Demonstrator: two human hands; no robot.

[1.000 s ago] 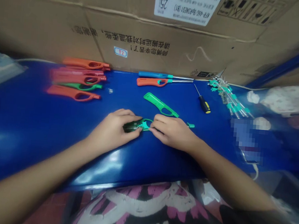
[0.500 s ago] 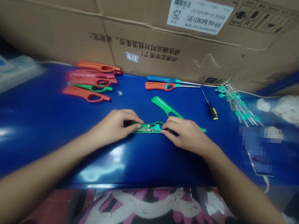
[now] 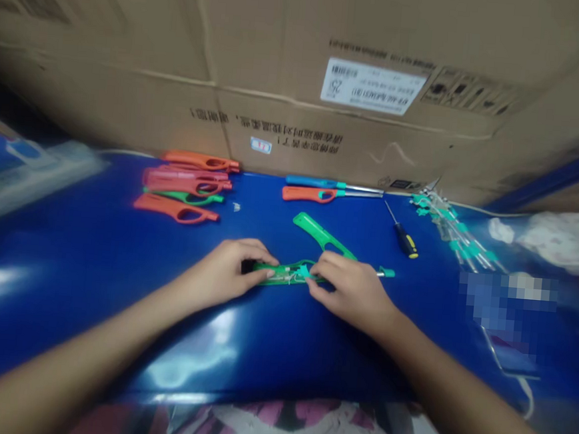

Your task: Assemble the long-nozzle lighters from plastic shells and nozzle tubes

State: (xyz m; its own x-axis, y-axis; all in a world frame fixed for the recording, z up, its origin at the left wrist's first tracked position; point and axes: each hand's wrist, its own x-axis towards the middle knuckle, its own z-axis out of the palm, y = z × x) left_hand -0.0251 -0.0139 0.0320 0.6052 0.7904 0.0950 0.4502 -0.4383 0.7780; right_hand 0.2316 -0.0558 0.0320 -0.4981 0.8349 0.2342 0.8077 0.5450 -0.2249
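Note:
An opened green lighter body (image 3: 282,273) lies flat on the blue table (image 3: 66,253), its teal trigger and thin wires showing. My left hand (image 3: 227,272) is closed on its dark rear end. My right hand (image 3: 349,288) pinches the part by the teal trigger, covering the front half. A teal nozzle tip (image 3: 386,272) sticks out past my right hand. A loose green shell half (image 3: 321,234) lies just behind my hands.
Several orange, pink and green shell halves (image 3: 186,185) lie at the back left. Two finished lighters (image 3: 329,189), blue and orange, rest against a big cardboard box (image 3: 300,77). A yellow-and-black screwdriver (image 3: 402,232) and several teal-tipped metal tubes (image 3: 456,233) lie at the right.
The view has tilted and shifted. The lighter body now lies flat and stretched out between my hands, which have moved slightly apart along it.

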